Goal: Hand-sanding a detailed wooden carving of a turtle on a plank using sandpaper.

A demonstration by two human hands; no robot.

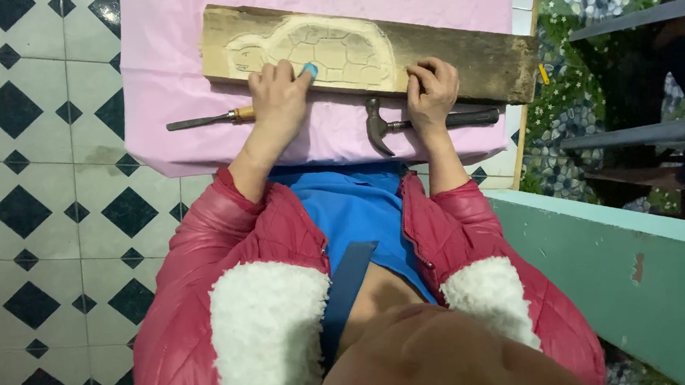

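A pink-covered counter (169,84) over diamond-tiled floor (49,194) carries the carved wooden board (461,54). Left hand (279,93) pinches a small blue piece (310,70) against the board; right hand (433,90) curls closed on its near edge.

One wooden plank (461,54) lies across the tabletop (168,68), which wears one pink cloth; the plank bears one carved turtle relief (326,47). Just below the plank's near edge lie two hand tools: one chisel (207,120) toward its left end and one claw hammer (382,127) toward its right. Two hands rest on the plank's near edge: one left hand (279,93) and one right hand (431,88). One small blue piece (310,70) sits at the left hand's fingertips, on the plank.
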